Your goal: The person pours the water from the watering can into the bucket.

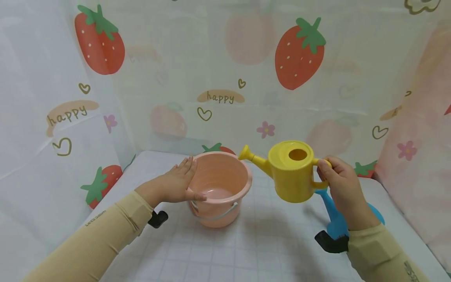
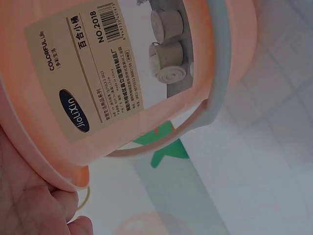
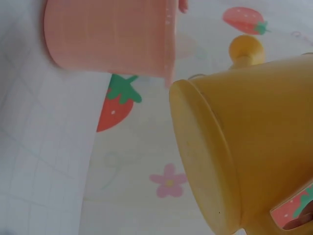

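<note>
Tan sleeves (image 1: 91, 235); right grip (image 1: 342, 190) clasps watering can (image 1: 292, 180); left grip (image 1: 175, 182), seemingly unclenched, touches bucket (image 1: 219, 208).

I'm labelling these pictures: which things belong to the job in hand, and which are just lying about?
In use:
yellow watering can, held by its handle in the right hand
pink bucket, its rim touched by the left hand

Seemingly not in use:
blue object on the table, partly hidden
strawberry-print backdrop, scenery only

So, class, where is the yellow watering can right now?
In the head view, the yellow watering can is right of centre, held in the right hand above the table, beside the pink bucket.
</note>
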### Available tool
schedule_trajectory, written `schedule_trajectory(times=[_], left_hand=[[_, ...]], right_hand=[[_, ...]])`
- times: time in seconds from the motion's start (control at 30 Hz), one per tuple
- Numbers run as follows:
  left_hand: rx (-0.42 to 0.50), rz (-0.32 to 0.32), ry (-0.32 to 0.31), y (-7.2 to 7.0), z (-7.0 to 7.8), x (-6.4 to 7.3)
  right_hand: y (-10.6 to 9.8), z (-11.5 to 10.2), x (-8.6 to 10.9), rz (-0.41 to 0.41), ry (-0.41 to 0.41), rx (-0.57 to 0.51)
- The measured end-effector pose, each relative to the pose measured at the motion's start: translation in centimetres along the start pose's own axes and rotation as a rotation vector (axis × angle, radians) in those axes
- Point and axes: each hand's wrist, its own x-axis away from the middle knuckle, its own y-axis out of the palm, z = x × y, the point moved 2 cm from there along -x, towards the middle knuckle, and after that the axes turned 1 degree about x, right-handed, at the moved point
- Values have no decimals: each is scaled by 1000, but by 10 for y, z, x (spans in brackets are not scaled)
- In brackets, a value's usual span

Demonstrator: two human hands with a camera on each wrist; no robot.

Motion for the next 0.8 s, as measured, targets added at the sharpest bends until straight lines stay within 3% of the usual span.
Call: schedule_trajectory(times=[0.8], left_hand=[[9, 3, 12, -1, 1, -1]], right_hand=[[-1, -10, -9, -57, -59, 103]])
